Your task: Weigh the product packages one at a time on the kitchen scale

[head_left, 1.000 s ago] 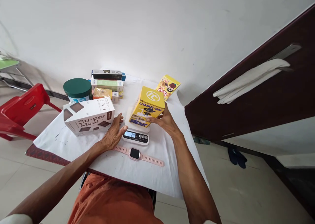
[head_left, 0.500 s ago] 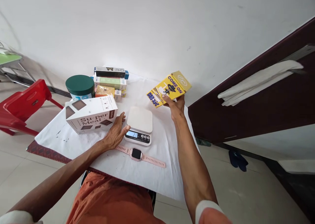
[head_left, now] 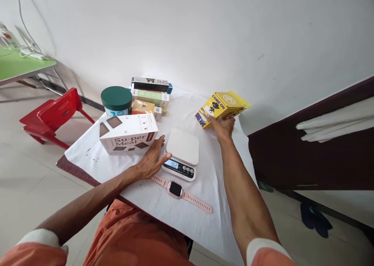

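Note:
My right hand (head_left: 223,126) is wrapped round a yellow "COME ON" carton (head_left: 223,104), tilted, at the far right part of the table. I cannot tell whether its underside touches the cloth. My left hand (head_left: 152,161) has its fingers spread beside the left edge of a white kitchen scale (head_left: 182,146), thumb over the display corner. The scale's plate is bare and its lit display appears to read 362. Left of that hand lies a white "Su-per Meal" box (head_left: 128,135). A pink smartwatch (head_left: 175,189) is laid out in front of the scale.
A tub with a green lid (head_left: 116,98) and several small boxes (head_left: 152,96) are grouped at the table's back left. White cloth (head_left: 210,168) covers the table, against the wall. A red chair (head_left: 55,114) and a green table (head_left: 25,63) stand to the left.
The view has swung left, so everything appears further right. My right hand has turned the yellow carton, showing more of its end. The scale's reading rose from about 21 to 362.

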A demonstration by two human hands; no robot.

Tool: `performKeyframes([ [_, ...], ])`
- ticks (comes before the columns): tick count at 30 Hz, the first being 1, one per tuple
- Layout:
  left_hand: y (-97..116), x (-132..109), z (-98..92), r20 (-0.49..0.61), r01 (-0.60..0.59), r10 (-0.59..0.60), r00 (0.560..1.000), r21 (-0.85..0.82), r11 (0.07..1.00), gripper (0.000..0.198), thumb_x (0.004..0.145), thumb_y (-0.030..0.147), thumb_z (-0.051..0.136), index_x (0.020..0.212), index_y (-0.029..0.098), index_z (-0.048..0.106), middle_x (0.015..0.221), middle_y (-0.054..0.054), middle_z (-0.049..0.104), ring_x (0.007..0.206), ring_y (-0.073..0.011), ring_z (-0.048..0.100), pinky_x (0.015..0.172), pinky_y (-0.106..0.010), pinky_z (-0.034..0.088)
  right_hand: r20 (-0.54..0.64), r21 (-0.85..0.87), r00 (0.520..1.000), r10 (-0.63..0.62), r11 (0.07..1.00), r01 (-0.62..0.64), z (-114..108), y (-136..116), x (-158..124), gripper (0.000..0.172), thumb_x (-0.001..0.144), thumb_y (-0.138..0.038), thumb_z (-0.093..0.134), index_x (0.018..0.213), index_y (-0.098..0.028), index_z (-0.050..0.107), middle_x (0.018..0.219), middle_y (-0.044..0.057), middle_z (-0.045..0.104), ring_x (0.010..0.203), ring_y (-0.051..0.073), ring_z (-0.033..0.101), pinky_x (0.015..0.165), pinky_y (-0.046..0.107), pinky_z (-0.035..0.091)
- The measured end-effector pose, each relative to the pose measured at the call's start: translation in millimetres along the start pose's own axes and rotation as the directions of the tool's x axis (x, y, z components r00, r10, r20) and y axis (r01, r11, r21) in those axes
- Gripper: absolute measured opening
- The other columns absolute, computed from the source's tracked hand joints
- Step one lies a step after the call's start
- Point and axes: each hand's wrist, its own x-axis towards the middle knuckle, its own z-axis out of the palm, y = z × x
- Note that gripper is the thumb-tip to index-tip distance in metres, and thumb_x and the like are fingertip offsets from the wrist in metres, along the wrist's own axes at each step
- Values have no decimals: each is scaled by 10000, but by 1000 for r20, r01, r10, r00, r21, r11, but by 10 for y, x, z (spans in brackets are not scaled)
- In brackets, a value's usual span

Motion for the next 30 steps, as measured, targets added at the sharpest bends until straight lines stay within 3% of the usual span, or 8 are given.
performKeyframes([
  [2, 18, -5, -3, 10, 17, -17, 1000, 0, 1000, 845, 1009, 674, 357, 1636, 143, 156, 1580, -249, 376, 1443, -362, 449, 1201, -584, 370, -92, -61, 993, 77, 995, -83, -114, -178, -164, 938, 654, -571, 834, 1386, -138, 440, 1375, 277, 488, 1355, 448, 449, 1078, 591, 471],
  [4, 30, -9, 0, 10, 17, -17, 1000, 12, 1000, 862, 1004, 682, 356, 1629, 118, 168, 1563, -257, 390, 1439, -366, 448, 1203, -581, 367, -140, -68, 990, -17, 998, 7, -193, -488, -397, 968, 658, -550, 848, 1428, -156, 413, 1418, 267, 449, 1374, 446, 425, 1093, 606, 459],
  [7, 27, -12, 9, -7, -7, 8, 1000, 40, 999, 851, 1002, 682, 357, 1615, 112, 207, 1541, -253, 413, 1444, -366, 435, 1211, -573, 361, 93, 121, 944, -316, 945, 304, -158, -1150, -808, 843, 764, -581, 783, 1458, -279, 412, 1401, 149, 513, 1284, 370, 531, 1016, 600, 521],
  [10, 9, -9, 7, -28, -58, 60, 998, 75, 996, 809, 1007, 701, 298, 1583, 134, 280, 1518, -231, 448, 1441, -365, 434, 1218, -586, 344, 374, 305, 672, -639, 769, 561, 31, -1803, -1152, 779, 719, -601, 842, 1381, -332, 531, 1411, 88, 561, 1346, 346, 497, 1104, 588, 472],
  [12, 5, -9, -3, -20, -99, 102, 995, 96, 990, 798, 1002, 727, 245, 1556, 160, 335, 1496, -205, 487, 1453, -369, 419, 1228, -603, 317, 494, 356, 484, -722, 676, 645, 170, -2094, -1290, 858, 664, -548, 900, 1400, -300, 536, 1403, 102, 579, 1350, 355, 496, 1158, 605, 419],
  [14, 12, -14, -14, -4, -123, 125, 992, 102, 987, 792, 996, 743, 216, 1533, 185, 378, 1474, -180, 522, 1469, -366, 404, 1238, -602, 299, 583, 326, 391, -713, 645, 691, 276, -2241, -1351, 853, 656, -423, 916, 1404, -254, 544, 1388, 129, 581, 1338, 376, 497, 1149, 617, 419],
  [23, 106, -63, -22, 13, -118, 118, 993, 91, 989, 687, 1032, 677, 202, 1433, 189, 472, 1354, -161, 597, 1404, -345, 461, 1205, -570, 343, 590, 316, 321, -740, 578, 753, 286, -2286, -1330, 640, 656, -217, 828, 1251, -193, 594, 1264, 122, 565, 1228, 351, 499, 1037, 570, 476],
  [30, 36, -36, -8, -56, -112, 118, 991, 108, 988, 598, 1052, 619, 230, 1312, 168, 525, 1255, -160, 581, 1254, -302, 537, 1132, -536, 438, 368, 302, 442, -818, 554, 776, -501, -2504, -1256, 609, 721, -340, 877, 1241, -234, 579, 1215, 87, 592, 1168, 339, 541, 995, 586, 500],
])
